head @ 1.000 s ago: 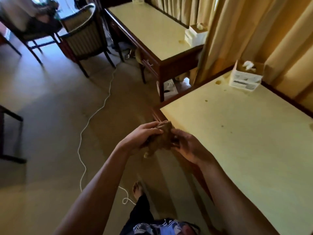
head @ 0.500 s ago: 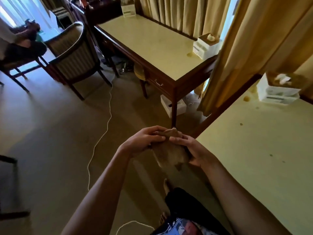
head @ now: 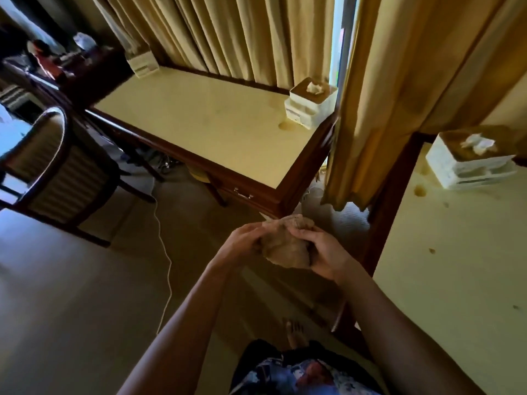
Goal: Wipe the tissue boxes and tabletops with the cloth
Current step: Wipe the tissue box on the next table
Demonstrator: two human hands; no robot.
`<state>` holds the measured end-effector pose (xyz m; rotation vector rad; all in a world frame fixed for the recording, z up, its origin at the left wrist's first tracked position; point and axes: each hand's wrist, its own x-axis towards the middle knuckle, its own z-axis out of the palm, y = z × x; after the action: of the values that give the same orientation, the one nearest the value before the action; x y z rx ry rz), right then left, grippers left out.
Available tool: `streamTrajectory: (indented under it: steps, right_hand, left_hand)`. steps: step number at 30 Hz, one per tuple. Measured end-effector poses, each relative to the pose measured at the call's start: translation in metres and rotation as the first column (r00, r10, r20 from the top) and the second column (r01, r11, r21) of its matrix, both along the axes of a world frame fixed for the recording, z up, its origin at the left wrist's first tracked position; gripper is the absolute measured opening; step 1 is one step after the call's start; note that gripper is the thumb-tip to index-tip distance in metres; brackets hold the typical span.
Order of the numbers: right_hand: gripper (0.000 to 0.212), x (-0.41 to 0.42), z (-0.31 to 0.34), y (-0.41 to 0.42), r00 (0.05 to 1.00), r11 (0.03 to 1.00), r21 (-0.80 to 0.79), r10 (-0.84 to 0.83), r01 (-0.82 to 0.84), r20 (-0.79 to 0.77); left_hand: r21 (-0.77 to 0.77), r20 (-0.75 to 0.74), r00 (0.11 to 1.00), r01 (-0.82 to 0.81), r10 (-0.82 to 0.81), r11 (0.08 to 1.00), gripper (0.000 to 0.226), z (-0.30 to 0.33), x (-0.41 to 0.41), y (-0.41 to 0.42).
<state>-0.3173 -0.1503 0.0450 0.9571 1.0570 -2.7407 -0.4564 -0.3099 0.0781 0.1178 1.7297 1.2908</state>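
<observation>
Cloth (head: 286,246) sits bunched between both hands, held in mid-air over the floor, in the gap between the two worktops. Left hand (head: 242,242) pinches its left edge, fingers curled closed on the fabric. Right hand (head: 322,252) cups the right side from below, thumb over the top; both grips are closed on the cloth, nothing else in them.

Key relation: near worktop (head: 456,280) lies directly to the right of the right hand, its dark wood edge just beside that wrist. Its tissue box (head: 470,163) is further back on that surface, forward and right of the grip, near the curtain (head: 399,95). So right hand is the nearer one for that surface and box.

Far worktop (head: 214,124) lies ahead and slightly left, long axis running left-back to right-front. Second tissue box (head: 310,102) stands at its right end, close to the curtain; a third box (head: 142,64) at the far left end.

Brown spots show on the near worktop. My read: wiping has not started here; cloth looks like it's being folded for use.
</observation>
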Motion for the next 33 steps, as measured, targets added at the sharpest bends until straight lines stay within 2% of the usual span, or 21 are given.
streamTrajectory:
  steps: [3, 7, 10, 14, 20, 22, 25, 28, 31, 33]
  right_hand:
    - [0.048, -0.018, -0.007, 0.025, 0.995, 0.995, -0.008, -0.099, 0.099, 0.019]
    - [0.044, -0.018, -0.017, 0.06, 0.951, 0.948, -0.09, -0.309, 0.307, -0.02]
    - [0.041, -0.016, -0.015, 0.089, 0.881, 0.87, -0.141, -0.471, 0.472, 0.039]
    - [0.049, -0.017, -0.011, 0.119, 0.763, 0.756, -0.112, -0.645, 0.645, 0.037]
    - [0.047, -0.004, -0.014, 0.138, 0.597, 0.593, -0.081, -0.801, 0.801, 0.035]
    - [0.044, 0.003, -0.019, 0.142, 0.503, 0.5, -0.063, -0.856, 0.864, 0.116]
    - [0.041, 0.013, -0.026, 0.149, 0.339, 0.335, -0.055, -0.92, 0.941, 0.197]
    - [0.03, 0.025, -0.028, 0.16, 0.166, 0.173, 0.007, -0.958, 0.985, 0.233]
    - [0.03, 0.042, -0.033, 0.172, 0.073, 0.086, 0.046, -0.969, 0.995, 0.238]
    - [0.03, 0.052, -0.033, 0.183, 0.048, 0.066, 0.062, -0.967, 0.996, 0.249]
  left_hand:
    - [-0.053, 0.082, 0.991, 0.11, -0.106, 0.993, 0.043, -0.003, -0.027, 0.038]
    - [-0.056, 0.119, 0.945, 0.313, -0.305, 0.948, 0.038, -0.004, -0.059, 0.106]
    - [-0.032, 0.074, 0.893, 0.448, -0.444, 0.894, 0.027, -0.01, -0.075, 0.162]
    - [0.002, 0.005, 0.801, 0.599, -0.599, 0.801, 0.017, -0.015, -0.084, 0.23]
    - [-0.019, -0.092, 0.571, 0.818, -0.816, 0.575, 0.019, -0.028, -0.08, 0.31]
    - [-0.032, -0.115, 0.507, 0.857, -0.854, 0.514, 0.015, -0.031, -0.067, 0.331]
    - [-0.043, -0.119, 0.396, 0.914, -0.91, 0.404, 0.023, -0.032, -0.044, 0.359]
    - [-0.025, -0.21, 0.258, 0.963, -0.943, 0.269, 0.028, -0.035, -0.019, 0.388]
    - [-0.068, -0.313, 0.181, 0.975, -0.932, 0.212, 0.028, -0.035, 0.008, 0.417]
    - [-0.109, -0.391, 0.132, 0.976, -0.911, 0.189, 0.023, -0.034, 0.025, 0.433]
